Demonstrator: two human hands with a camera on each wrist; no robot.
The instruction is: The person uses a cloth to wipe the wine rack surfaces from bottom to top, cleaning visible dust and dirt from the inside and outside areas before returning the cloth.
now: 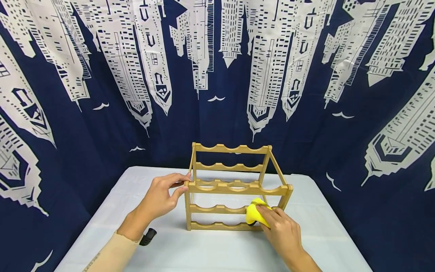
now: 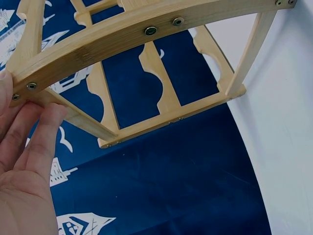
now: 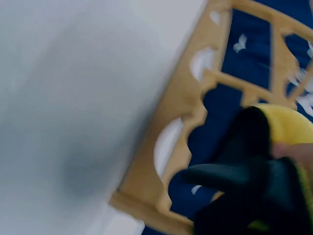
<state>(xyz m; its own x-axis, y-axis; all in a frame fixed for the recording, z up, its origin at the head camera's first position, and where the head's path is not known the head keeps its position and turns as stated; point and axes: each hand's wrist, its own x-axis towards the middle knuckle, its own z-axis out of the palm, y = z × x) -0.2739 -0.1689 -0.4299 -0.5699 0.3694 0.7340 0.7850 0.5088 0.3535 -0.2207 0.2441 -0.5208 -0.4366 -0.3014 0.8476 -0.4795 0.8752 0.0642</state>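
Right hand (image 1: 283, 229) grips a yellow cloth (image 1: 255, 214), hiding part of the rack (image 1: 219, 188); left hand (image 1: 164, 197) pinches its corner.

A white table (image 1: 217, 251), perhaps cloth-covered — behind it, navy skyline-print fabric (image 1: 217, 122).

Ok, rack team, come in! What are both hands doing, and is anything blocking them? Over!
Left hand gripping wooden rack's upper front corner. Right hand holding yellow cloth at rack's front. Rack upright; no obstacle seen.
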